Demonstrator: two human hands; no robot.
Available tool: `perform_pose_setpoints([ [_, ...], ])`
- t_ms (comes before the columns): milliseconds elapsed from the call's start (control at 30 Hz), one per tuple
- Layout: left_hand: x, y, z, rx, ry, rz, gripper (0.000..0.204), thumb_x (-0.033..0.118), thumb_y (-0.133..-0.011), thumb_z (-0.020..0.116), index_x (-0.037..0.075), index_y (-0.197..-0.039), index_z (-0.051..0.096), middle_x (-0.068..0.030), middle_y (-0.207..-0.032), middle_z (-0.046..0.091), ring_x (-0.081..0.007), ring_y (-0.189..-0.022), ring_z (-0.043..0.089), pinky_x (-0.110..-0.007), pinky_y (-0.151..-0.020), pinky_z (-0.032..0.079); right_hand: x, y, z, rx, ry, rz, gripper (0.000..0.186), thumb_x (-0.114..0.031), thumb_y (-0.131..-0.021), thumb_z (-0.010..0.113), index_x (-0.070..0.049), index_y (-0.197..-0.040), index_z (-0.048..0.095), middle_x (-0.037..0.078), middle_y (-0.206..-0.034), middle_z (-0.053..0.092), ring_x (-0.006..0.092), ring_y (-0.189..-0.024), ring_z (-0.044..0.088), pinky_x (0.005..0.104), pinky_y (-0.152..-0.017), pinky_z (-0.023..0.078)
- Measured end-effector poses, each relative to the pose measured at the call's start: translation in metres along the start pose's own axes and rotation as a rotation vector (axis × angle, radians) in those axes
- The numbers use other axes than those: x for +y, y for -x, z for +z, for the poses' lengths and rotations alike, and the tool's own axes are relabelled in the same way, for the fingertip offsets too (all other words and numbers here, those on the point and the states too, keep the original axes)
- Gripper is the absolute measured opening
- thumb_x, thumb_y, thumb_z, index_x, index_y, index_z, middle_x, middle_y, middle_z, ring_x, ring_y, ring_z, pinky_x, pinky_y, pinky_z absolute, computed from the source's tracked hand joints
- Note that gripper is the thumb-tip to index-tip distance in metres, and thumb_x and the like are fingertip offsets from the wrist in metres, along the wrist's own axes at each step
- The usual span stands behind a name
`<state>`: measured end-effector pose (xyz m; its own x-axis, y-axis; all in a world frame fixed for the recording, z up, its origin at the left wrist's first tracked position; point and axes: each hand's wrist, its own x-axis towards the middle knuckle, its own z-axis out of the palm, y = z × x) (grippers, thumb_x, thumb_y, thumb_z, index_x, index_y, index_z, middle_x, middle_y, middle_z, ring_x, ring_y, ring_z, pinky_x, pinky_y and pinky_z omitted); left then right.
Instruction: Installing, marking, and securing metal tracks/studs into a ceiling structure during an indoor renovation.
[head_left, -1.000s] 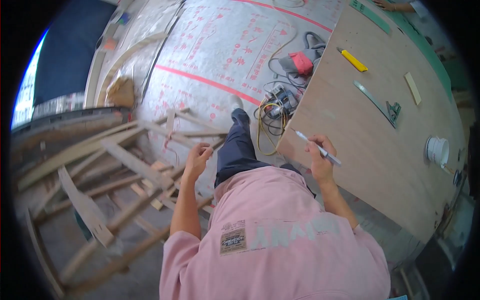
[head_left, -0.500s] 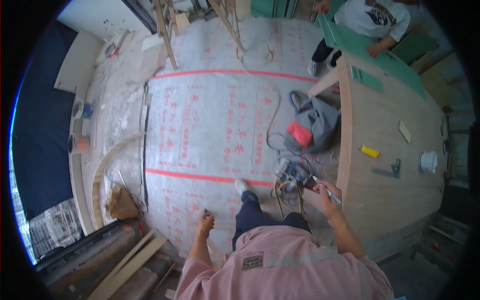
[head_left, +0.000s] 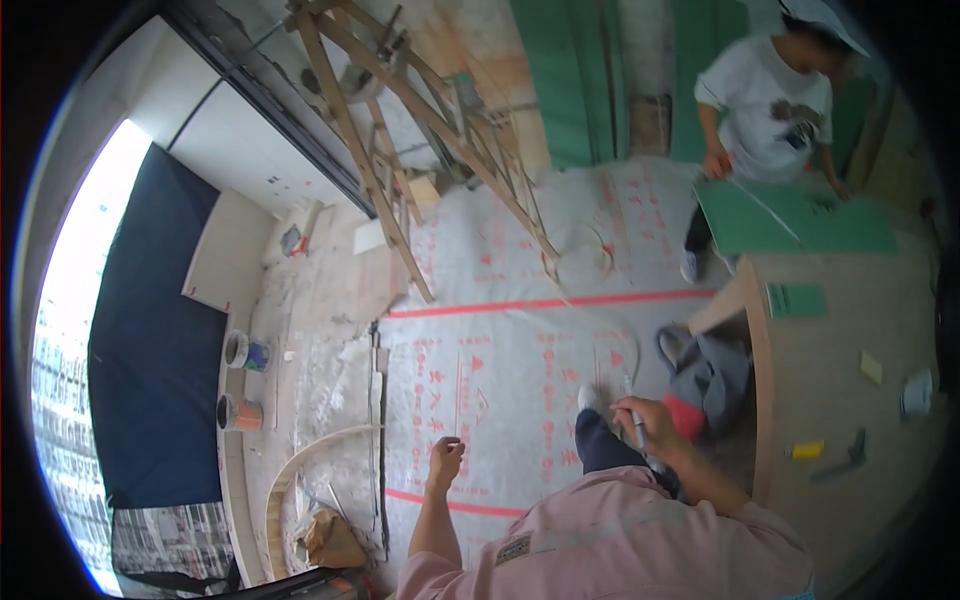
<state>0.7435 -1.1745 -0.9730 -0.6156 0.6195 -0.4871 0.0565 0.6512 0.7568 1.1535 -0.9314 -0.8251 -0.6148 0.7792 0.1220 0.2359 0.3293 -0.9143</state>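
My right hand is wrapped round a slim white and grey marker pen, held in front of my body above the covered floor. My left hand hangs to the left over the floor sheet, its fingers curled together. Whatever may be in those left fingers is too small to make out. Just past my right hand, a grey bag with a red cloth on it lies beside the wooden workbench.
A wooden stepladder stands ahead. Across the bench, another person handles a green board. On the bench lie a yellow-handled tool and a square. Paint buckets and a curved wooden strip are at left.
My view has lifted, bringing the stepladder and the other person further into sight. I have moved forward, and my right hand with the marker pen has come away from the bench edge.
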Motion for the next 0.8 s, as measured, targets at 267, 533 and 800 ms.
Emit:
perform_pose_setpoints([
  [267,0.161,-0.121,-0.033,0.065,0.075,-0.152,0.031,0.019,-0.087,0.065,0.001,-0.112,0.062,-0.0081,-0.083,0.064,-0.014,-0.066,0.058,-0.028,-0.054,0.047,0.005,-0.253,-0.032,-0.095,0.035,-0.25,0.011,-0.007,-0.089,0.061,-0.002,-0.098,0.065,0.013,-0.08,0.069,0.025,-0.072,0.069,0.0348,-0.065,0.054],
  [533,0.357,-0.333,-0.061,0.547,-0.023,0.609,0.021,0.009,-0.086,0.064,-0.001,-0.105,0.064,-0.0045,-0.079,0.062,-0.012,-0.069,0.055,-0.028,-0.062,0.045,0.017,-0.446,-0.078,-0.046,0.229,-0.424,0.012,-0.006,-0.085,0.061,-0.004,-0.096,0.063,0.01,-0.075,0.067,0.027,-0.071,0.069,0.0368,-0.063,0.053],
  [800,0.79,-0.386,-0.128,1.09,-0.208,1.409,0.018,0.007,-0.085,0.064,-0.001,-0.101,0.06,-0.0132,-0.093,0.058,-0.0258,-0.087,0.055,-0.036,-0.08,0.045,0.025,-0.615,-0.126,0.017,0.348,-0.483,0.023,-0.003,-0.073,0.064,-0.008,-0.095,0.061,0.003,-0.069,0.062,0.0271,-0.068,0.064,0.0377,-0.061,0.049],
])
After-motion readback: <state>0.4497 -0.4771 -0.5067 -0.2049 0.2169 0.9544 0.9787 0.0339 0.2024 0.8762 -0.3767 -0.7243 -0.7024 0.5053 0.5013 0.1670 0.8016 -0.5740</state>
